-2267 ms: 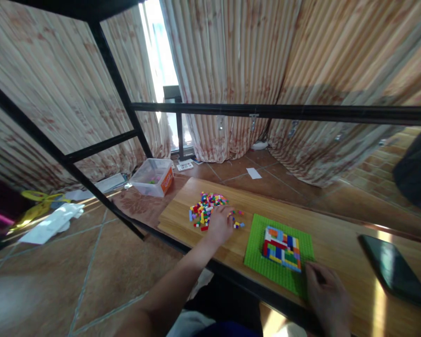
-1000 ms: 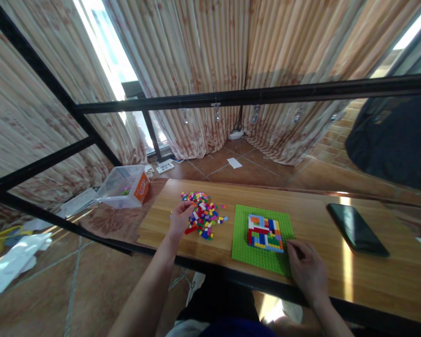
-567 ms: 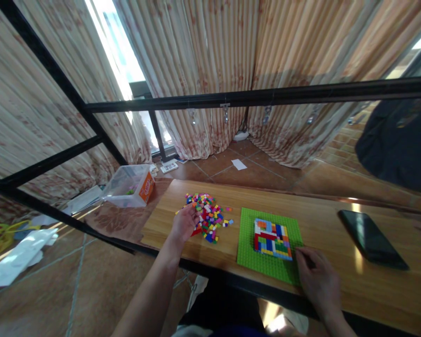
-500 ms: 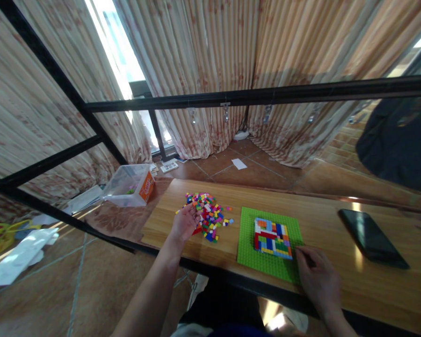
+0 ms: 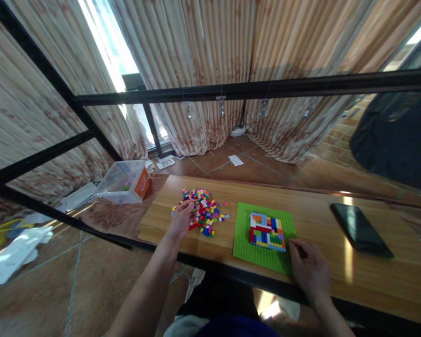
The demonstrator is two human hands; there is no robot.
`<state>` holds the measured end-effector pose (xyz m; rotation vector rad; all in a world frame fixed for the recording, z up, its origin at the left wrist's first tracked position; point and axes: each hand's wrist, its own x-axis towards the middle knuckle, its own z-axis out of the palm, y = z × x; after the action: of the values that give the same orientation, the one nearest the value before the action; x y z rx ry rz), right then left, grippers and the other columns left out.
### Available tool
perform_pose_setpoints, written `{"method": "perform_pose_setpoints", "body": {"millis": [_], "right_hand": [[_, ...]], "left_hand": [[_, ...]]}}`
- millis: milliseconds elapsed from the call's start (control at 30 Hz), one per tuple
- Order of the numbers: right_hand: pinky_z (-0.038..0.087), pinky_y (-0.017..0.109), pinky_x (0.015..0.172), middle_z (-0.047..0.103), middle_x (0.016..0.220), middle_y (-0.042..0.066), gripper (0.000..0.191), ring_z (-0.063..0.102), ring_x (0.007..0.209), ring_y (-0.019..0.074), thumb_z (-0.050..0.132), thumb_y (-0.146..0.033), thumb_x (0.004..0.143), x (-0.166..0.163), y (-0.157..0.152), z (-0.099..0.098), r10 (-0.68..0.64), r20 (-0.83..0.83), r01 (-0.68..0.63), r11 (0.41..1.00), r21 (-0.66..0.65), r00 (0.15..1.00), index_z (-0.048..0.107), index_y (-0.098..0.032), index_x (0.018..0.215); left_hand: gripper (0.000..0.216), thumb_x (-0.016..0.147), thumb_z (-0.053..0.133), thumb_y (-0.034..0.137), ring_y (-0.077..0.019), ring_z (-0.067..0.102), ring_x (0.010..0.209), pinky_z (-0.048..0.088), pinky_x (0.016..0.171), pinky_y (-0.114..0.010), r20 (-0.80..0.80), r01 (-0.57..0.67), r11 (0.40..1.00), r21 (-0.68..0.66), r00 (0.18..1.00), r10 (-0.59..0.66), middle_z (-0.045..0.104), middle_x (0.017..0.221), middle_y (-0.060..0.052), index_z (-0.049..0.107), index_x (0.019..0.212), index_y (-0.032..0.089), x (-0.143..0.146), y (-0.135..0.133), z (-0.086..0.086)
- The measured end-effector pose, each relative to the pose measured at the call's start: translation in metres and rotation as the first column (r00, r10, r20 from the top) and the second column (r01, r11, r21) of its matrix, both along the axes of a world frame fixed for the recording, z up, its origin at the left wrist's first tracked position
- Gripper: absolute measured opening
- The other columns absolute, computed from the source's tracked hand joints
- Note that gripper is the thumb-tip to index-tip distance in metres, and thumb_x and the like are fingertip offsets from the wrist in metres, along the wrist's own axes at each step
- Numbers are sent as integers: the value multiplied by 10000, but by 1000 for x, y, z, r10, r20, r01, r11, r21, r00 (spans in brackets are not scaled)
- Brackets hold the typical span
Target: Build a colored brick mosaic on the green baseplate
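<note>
The left hand (image 5: 182, 219) is sitting at the eight o'clock side of a loose pile of small colored bricks (image 5: 204, 209), palm turned partly inward. Its thumb and fingertips are coming close together over the bricks (whether one is pinched between them, I cannot tell). The pile is spreading over the wooden table (image 5: 317, 220), at about ten o'clock from a green baseplate (image 5: 242, 250). On that plate, a multicolored brick panel (image 5: 267, 232) is lying flat near the middle, bare studs showing all around it.

The right hand (image 5: 309, 267) is resting at the plate's four o'clock edge with its fingers curled in; whether they are holding anything is hidden. A dark phone-like slab (image 5: 361, 230) is lying at three o'clock from the plate, well apart. A clear plastic box (image 5: 121, 196) is standing off the table, at ten o'clock from the pile.
</note>
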<state>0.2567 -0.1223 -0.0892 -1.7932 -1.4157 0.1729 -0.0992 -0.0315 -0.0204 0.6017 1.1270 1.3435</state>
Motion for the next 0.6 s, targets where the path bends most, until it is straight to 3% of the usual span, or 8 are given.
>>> {"method": "perform_pose_setpoints", "body": {"millis": [267,433,600], "right_hand": [[508,377,739,699,912,120,374,642,783,242,505,-500,848,1,-1,-2,-5,-3,5,1000,5,1000,695,-178,839],[505,374,747,701,917,120,370,647,824,250,502,-496,855,-1,-1,1,-9,-9,9,1000,-9,1000,693,-179,846],[502,368,737,702,918,121,352,645,816,247,503,-479,857,-1,-1,2,4,-1,-4,1000,-6,1000,690,-181,838]], "left_hand": [[225,711,704,323,-76,543,466,374,436,-164,-287,-51,999,-1,957,49,611,630,38,597,835,169,4,10,-11],[179,755,658,292,-103,600,480,316,400,-162,-470,-71,997,9,880,67,628,684,32,631,889,176,2,20,-17],[158,769,636,218,-118,611,504,381,457,-194,-556,-80,996,29,827,83,667,746,17,678,917,182,-3,27,-20]]}}
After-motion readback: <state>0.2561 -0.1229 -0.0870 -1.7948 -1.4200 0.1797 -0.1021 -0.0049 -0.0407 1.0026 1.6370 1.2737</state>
